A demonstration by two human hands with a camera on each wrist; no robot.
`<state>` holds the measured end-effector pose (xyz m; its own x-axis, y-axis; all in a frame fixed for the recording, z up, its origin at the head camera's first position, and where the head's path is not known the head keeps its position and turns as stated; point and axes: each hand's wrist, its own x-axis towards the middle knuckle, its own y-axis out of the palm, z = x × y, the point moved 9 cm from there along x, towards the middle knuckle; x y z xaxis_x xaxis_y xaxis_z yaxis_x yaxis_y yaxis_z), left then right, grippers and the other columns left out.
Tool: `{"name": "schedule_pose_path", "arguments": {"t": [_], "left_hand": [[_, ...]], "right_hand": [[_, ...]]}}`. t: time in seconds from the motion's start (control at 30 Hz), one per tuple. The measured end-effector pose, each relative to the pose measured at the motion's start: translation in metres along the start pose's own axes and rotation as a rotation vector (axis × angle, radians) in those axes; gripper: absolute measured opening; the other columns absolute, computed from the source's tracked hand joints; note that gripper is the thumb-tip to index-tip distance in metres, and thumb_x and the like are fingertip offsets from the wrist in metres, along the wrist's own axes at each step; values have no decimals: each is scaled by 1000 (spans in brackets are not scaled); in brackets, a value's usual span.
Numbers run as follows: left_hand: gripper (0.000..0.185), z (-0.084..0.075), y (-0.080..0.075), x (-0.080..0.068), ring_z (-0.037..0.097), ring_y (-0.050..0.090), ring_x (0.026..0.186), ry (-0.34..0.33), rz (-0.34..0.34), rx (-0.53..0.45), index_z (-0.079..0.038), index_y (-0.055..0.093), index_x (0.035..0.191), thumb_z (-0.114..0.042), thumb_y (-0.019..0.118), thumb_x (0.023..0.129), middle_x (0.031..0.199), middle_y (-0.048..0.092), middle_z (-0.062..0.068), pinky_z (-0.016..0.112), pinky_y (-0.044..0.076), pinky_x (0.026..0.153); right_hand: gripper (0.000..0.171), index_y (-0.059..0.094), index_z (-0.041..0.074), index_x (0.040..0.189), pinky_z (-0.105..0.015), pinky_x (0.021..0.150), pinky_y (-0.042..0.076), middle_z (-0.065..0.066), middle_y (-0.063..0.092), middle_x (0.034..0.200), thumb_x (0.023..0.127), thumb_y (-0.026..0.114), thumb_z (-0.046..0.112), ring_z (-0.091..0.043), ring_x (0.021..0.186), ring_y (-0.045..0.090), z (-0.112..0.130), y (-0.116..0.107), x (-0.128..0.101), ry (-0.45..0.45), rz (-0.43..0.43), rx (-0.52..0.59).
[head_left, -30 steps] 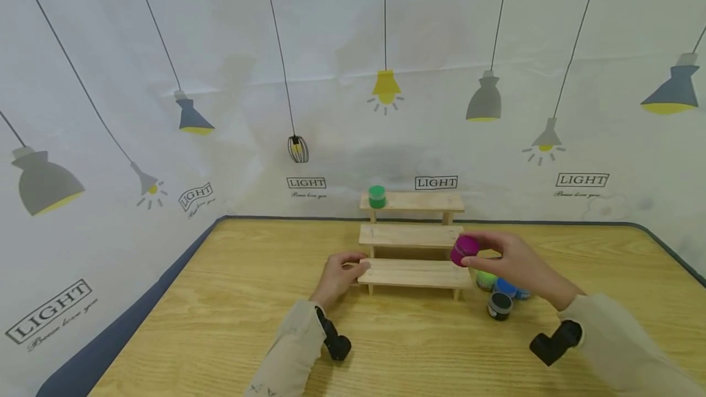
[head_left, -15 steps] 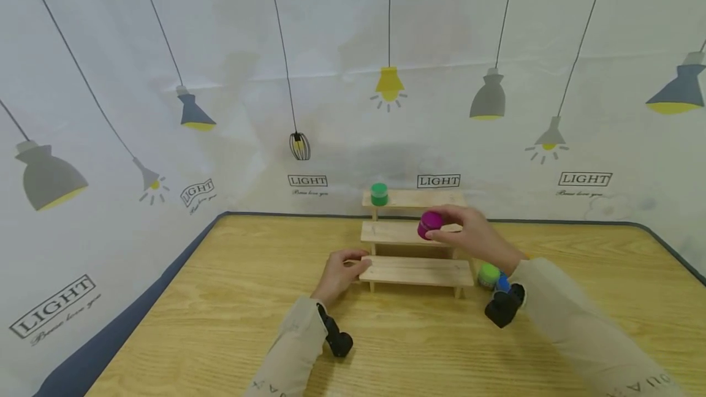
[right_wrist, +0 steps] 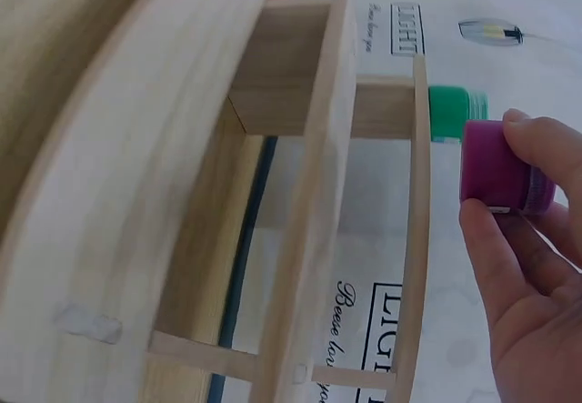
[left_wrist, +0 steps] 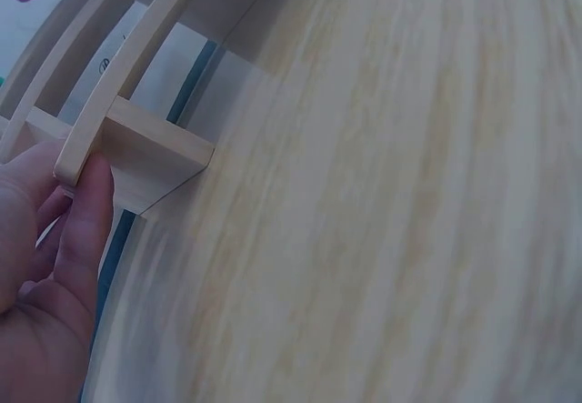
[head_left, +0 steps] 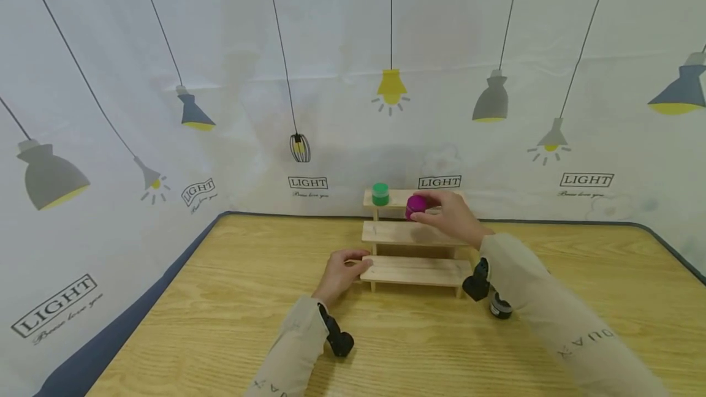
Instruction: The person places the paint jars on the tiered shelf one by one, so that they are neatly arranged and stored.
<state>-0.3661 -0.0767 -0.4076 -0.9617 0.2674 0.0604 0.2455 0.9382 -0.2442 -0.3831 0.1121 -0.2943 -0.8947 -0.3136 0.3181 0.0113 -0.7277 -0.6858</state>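
My right hand (head_left: 453, 218) pinches a small magenta paint jar (head_left: 416, 206) between thumb and fingers. It hangs in front of the top step of a three-tier wooden display stand (head_left: 413, 270). On that step's left end stands a green paint jar (head_left: 380, 195); in the right wrist view the magenta jar (right_wrist: 496, 162) partly overlaps the green one (right_wrist: 448, 112). My left hand (head_left: 337, 273) grips the left end of the lowest step, with thumb on top and fingers beneath. The left wrist view shows these fingers (left_wrist: 84, 230) against the board's end.
A black-labelled jar (head_left: 500, 306) stands on the wooden table (head_left: 220, 323) right of the stand, partly behind my right sleeve (head_left: 529, 280). Other jars there are hidden by the arm. A white cloth backdrop (head_left: 342, 109) printed with lamps rises close behind the stand.
My right hand has carried the magenta jar left and up, from beside the middle step to the top step. The right forearm now covers the jars on the table. My left hand keeps its grip.
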Motion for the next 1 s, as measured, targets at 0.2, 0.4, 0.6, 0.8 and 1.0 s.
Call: {"name": "schedule_pose_path", "arguments": {"t": [0.2, 0.4, 0.6, 0.8, 1.0], "left_hand": [[29, 21, 0, 12, 17, 60, 79, 8, -2, -16, 2, 62, 110, -15, 61, 87, 101, 60, 14, 33, 51, 64], [29, 23, -1, 12, 16, 60, 78, 15, -12, -3, 0, 63, 109, -18, 62, 86, 99, 60, 12, 30, 51, 63], [29, 7, 0, 2, 19, 60, 80, 7, 11, -10, 4, 61, 110, -13, 59, 88, 99, 59, 16, 32, 51, 65], [30, 25, -1, 11, 16, 60, 78, -9, 4, -20, -1, 62, 111, -19, 62, 86, 100, 60, 12, 31, 51, 63], [31, 27, 0, 14, 16, 60, 79, -13, 2, -14, -3, 63, 111, -21, 62, 86, 101, 60, 12, 31, 52, 65]], "right_hand": [[46, 51, -5, 122, -45, 82, 44, -20, 60, 105, 83, 65, 14, -33, 99, 55, -7, -5, 14, 47, -10, -20], [45, 52, -4, 121, -43, 81, 45, -21, 58, 107, 82, 67, 14, -32, 97, 56, -16, 0, 23, 64, -25, 15], [46, 52, -5, 121, -42, 80, 46, -22, 58, 108, 82, 67, 14, -32, 96, 56, -21, 3, 27, 83, -58, 29], [49, 48, -5, 125, -43, 82, 45, -23, 56, 112, 83, 65, 15, -33, 101, 54, -25, 7, 32, 130, -68, 26], [49, 47, -4, 125, -43, 82, 45, -22, 55, 113, 84, 65, 15, -32, 102, 54, -30, 8, 36, 161, -85, 44]]}}
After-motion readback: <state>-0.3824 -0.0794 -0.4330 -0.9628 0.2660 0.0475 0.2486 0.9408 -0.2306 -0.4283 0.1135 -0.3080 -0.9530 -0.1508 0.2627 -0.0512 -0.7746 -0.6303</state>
